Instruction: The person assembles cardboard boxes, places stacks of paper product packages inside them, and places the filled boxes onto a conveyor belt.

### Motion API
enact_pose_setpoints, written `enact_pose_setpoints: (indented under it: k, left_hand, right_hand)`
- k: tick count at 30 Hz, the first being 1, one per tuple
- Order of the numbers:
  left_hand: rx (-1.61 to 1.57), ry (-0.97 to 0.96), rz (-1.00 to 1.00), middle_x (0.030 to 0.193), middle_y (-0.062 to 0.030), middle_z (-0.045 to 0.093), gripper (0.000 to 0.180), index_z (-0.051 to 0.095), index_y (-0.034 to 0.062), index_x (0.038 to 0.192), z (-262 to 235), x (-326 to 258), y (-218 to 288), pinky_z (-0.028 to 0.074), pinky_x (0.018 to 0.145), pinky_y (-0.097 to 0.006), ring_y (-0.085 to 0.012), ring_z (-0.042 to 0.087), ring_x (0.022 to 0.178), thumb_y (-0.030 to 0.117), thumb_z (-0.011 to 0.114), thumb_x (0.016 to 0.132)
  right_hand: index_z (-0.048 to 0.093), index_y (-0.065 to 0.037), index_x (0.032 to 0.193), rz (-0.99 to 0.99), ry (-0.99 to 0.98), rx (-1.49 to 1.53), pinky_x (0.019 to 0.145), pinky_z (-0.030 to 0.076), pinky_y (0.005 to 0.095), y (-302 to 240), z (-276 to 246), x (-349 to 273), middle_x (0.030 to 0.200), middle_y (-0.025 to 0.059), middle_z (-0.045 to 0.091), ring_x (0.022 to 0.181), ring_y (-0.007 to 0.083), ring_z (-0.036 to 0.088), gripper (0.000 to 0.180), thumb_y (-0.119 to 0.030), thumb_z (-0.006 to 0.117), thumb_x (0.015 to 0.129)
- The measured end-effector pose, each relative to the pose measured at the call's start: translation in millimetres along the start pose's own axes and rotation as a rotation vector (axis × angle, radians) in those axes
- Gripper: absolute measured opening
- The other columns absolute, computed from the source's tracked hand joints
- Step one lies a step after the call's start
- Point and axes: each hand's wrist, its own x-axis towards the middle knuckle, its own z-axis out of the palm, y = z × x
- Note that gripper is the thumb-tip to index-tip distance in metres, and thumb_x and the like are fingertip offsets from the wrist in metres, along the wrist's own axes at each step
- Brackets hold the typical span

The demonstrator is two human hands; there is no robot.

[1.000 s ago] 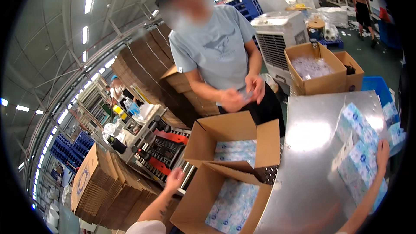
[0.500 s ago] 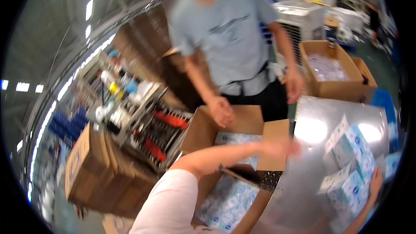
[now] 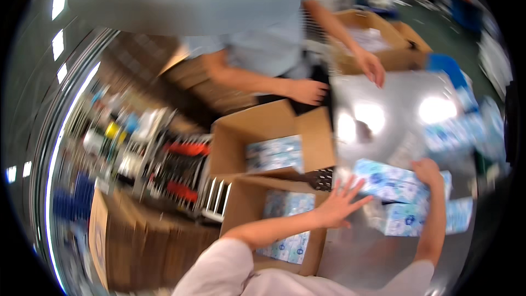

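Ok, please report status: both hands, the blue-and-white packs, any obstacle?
Left hand spread open beside packs, contact unclear. Right hand on packs, grip unclear. Packs lie on metal table. Co-worker's hand near table's far edge, apart from packs.

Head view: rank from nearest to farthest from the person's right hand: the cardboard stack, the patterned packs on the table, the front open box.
1. Patterned packs: at the right hand, on the table.
2. Front open box: left of the hand.
3. Cardboard stack: far left.

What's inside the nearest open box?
Blue-and-white packs lie in the nearest open box. The left forearm hides some; whatever is beneath the packs can't be seen.
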Motion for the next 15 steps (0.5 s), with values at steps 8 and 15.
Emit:
enact_pose_setpoints:
  k: [8, 15]
  left_hand:
    - [-0.286, 0.113, 0.175, 0.144, -0.0181, 0.012, 0.068, 0.037, 0.0172, 0.132, 40, -9, 34, 0.022, 0.095, -0.063, -0.0439, 0.009, 0.131, 0.019, 0.067, 0.072]
    - [-0.612, -0.033, 0.357, 0.144, -0.0198, 0.012, 0.051, 0.045, 0.0095, 0.124, 32, -15, 59, 0.020, 0.102, -0.054, -0.0376, 0.009, 0.133, 0.009, 0.063, 0.076]
  right_hand:
    - [0.062, -0.011, 0.087, -0.199, 0.482, 0.243, 0.067, 0.047, 0.0416, -28, -39, -81, 0.077, 0.0129, 0.062, 0.074, 0.0325, 0.059, 0.018, -0.017, 0.061, 0.070]
    - [0.047, -0.011, 0.116, -0.285, 0.428, -0.006, 0.090, 0.034, 0.0481, -33, -80, -26, 0.121, 0.0098, 0.047, 0.116, 0.0268, 0.041, 0.062, 0.000, 0.063, 0.058]
